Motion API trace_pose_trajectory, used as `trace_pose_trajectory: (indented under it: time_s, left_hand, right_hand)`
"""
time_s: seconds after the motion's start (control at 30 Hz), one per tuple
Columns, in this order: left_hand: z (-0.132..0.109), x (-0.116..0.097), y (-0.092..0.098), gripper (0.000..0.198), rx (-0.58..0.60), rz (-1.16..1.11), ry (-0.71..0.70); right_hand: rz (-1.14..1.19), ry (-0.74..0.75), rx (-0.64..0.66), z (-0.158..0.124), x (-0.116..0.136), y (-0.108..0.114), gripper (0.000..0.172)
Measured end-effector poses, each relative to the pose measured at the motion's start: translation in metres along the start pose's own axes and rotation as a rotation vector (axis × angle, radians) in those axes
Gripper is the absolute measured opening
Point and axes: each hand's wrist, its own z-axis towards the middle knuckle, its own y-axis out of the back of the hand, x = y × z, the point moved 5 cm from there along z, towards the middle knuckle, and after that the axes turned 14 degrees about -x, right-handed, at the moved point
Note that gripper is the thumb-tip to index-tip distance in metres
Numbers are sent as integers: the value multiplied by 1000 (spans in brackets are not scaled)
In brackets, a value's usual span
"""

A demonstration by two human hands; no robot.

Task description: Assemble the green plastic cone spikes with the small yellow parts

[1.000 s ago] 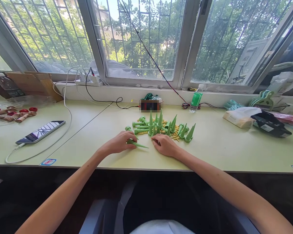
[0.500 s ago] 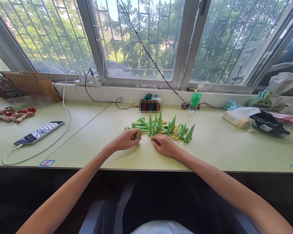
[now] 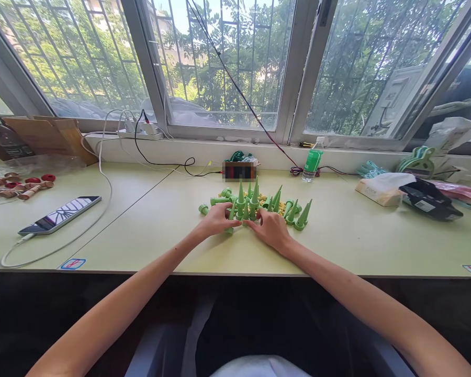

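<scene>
On the table, short of its front edge's middle, the left hand grips a green spike, fingers closed around it; the right hand's fingers part slightly, hold unclear.

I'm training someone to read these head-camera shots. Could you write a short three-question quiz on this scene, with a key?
1. What does the white cable plug into at its front end: (a) tissue box, (b) phone, (c) bottle?
2. True or false: the left hand is nearer the phone than the right hand is.
3. Fill the blank: small (blank) pieces lie among the green spikes.

Key: 1 b; 2 true; 3 yellow.
</scene>
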Motion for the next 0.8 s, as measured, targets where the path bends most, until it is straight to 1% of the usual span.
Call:
trace_pose_trajectory:
  time_s: [0.2,0.33,0.47,0.63,0.8]
  left_hand:
    - [4,-4,-5,31,-21,2,-21]
    - [7,-7,-8,26,-42,16,-76]
    - [9,-7,-11,28,-38,17,-92]
    - [13,-3,-16,32,-8,-11,-56]
    - [19,3,-18,31,-15,-7,-38]
  right_hand:
    - [-74,-37,67,1,-1,-2,52]
    - [-101,-52,99,2,0,-3,48]
    - [-113,-46,105,2,0,-4,43]
    - [-120,-40,109,4,-1,-6,44]
    - [-131,-32,115,5,0,-5,43]
